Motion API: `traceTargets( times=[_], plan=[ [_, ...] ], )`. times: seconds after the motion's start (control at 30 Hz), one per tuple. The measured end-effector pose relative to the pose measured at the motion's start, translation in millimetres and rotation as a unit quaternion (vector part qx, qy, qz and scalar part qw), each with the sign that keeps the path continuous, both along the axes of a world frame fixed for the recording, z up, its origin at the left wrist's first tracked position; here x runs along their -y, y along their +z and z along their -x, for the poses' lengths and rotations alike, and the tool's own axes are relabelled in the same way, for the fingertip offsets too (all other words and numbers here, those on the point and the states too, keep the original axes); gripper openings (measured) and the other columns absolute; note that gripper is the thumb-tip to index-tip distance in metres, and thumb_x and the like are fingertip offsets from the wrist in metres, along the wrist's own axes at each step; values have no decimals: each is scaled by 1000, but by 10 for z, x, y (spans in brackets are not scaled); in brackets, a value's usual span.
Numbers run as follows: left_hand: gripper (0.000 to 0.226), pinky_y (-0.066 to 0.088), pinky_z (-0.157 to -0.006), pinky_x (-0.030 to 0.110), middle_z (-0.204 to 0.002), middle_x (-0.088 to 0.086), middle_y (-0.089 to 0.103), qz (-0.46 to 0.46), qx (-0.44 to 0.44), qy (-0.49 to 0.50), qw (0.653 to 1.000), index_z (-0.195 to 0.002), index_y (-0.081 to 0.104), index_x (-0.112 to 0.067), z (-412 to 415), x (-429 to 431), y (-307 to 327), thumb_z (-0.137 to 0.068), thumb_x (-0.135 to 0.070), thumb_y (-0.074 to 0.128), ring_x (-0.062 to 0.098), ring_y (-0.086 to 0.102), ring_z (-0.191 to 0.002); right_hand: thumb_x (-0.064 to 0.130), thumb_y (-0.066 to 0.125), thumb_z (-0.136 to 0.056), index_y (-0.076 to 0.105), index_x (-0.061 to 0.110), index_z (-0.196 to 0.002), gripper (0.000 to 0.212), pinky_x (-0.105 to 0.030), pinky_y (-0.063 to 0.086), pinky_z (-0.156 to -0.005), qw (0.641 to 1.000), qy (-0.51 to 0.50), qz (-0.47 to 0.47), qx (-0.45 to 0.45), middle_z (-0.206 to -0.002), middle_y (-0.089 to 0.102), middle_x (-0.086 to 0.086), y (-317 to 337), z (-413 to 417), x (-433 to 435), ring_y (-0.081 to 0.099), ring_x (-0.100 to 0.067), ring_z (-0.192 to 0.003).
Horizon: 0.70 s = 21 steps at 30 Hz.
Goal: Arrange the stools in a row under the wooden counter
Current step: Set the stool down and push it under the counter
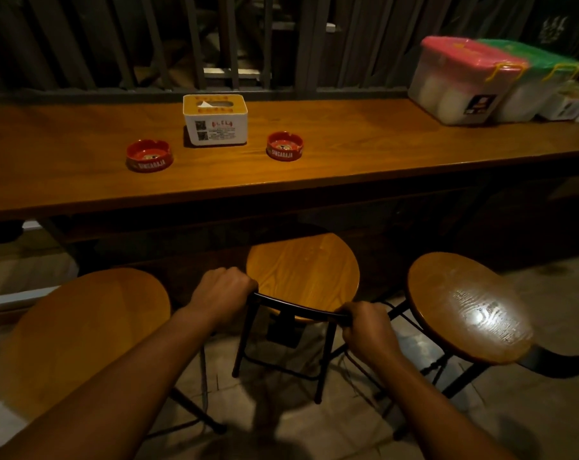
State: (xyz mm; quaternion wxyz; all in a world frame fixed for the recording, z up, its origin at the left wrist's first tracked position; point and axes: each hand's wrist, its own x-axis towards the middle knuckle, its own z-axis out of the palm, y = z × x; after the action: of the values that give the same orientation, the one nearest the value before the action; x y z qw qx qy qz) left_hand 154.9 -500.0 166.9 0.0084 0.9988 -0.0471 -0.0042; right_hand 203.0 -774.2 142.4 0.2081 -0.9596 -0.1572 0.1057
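Open gaps flank the middle stool (303, 277), bounded by the left stool (92, 330) and right stool (467, 307).

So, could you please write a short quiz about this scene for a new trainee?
1. True or false: both hands grip the black curved bar of the middle stool.
2. How many red ashtrays stand on the wooden counter?
3. What stands between them? A) a tissue box B) a kettle C) a plant

Key: 1 true: left hand, right hand. 2 two. 3 A, the tissue box.
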Motion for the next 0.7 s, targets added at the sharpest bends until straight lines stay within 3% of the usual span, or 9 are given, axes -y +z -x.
traceTargets(
  times=[0.13, 0.23, 0.33, 0.53, 0.63, 0.7],
  plan=[
    [17, 51, -58, 33, -82, -1, 68, 5, -4, 40, 999, -92, 70, -26, 244, 115, -67, -85, -15, 59, 21, 65, -73, 4, 66, -82, 76, 20, -98, 25, -24, 53, -64, 998, 67, 7, -11, -84, 70, 1, 41, -90, 137, 61, -8, -71],
    [16, 55, -59, 34, -77, -2, 67, 15, 2, 78, 997, -90, 70, -25, 403, 287, -71, -85, -13, 61, 17, 64, -68, 5, 67, -83, 74, 21, -103, 27, -22, 53, -71, 995, 100, 13, -18, -91, 70, 3, 82, -165, 222, 62, -8, -79],
    [21, 48, -55, 29, -77, -2, 69, 14, 10, 111, 994, -92, 73, -25, 546, 502, -56, -84, -10, 61, 16, 64, -67, 6, 68, -82, 74, 23, -105, 29, -26, 56, -75, 990, 138, 17, -27, -94, 71, 2, 74, -247, 329, 65, -10, -82],
    [25, 45, -58, 28, -85, 0, 71, 5, 2, 188, 982, -96, 73, -24, 683, 943, 10, -86, -7, 56, 18, 66, -76, 6, 66, -84, 72, 25, -108, 31, -20, 52, -67, 981, 189, 38, -21, -96, 70, 3, 51, -375, 560, 62, -8, -79],
    [25, 31, -52, 18, -90, 0, 70, 4, -12, 213, 977, -100, 71, -24, 693, 1072, 78, -88, -8, 56, 15, 62, -77, 6, 62, -87, 69, 25, -111, 32, -23, 51, -71, 977, 207, 44, -14, -103, 67, -1, 43, -381, 603, 63, -15, -90],
    [22, 28, -52, 19, -91, -2, 69, 5, -21, 225, 974, -103, 70, -26, 704, 1114, 106, -89, -14, 58, 12, 56, -73, 6, 61, -88, 68, 24, -114, 33, -27, 52, -76, 976, 211, 51, -10, -108, 64, -3, 45, -393, 598, 61, -21, -97]
  ],
)
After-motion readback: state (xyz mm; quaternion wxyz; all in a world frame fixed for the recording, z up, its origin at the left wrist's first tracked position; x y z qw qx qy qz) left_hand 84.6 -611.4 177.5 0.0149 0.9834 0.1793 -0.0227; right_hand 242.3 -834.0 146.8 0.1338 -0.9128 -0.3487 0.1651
